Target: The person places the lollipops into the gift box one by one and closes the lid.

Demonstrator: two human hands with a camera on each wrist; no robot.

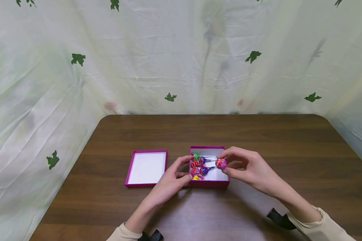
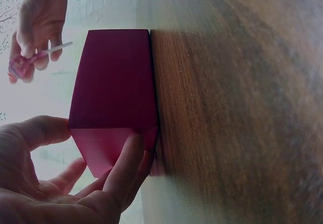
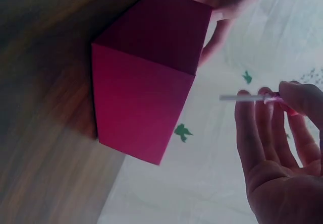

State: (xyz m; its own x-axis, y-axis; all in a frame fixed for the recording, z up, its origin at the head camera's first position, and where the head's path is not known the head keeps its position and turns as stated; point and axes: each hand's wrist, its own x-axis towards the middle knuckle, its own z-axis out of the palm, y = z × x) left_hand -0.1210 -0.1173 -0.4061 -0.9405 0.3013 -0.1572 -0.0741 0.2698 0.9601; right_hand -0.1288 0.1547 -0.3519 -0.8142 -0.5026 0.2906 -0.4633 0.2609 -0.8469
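A magenta box [image 1: 209,184] stands on the table with its white inside facing up. My left hand [image 1: 173,177] holds it at the left end, thumb near the front corner and fingers along the side wall. Over the box's right part, my right hand [image 1: 250,164] pinches a lollipop [image 1: 221,163] in a red and pink wrapper. Its white stick [image 3: 242,98] points out past the fingertips in the right wrist view. Along the box's left side lie several wrapped lollipops, among them a green one [image 1: 195,156], a purple one [image 1: 204,170] and a yellow one [image 1: 196,177].
Left of the box lies a matching lid [image 1: 147,167], white inside up. Both rest on a brown wooden table [image 1: 259,134] with rounded far corners. A pale cloth [image 1: 184,60] with green leaf shapes hangs behind and at the sides.
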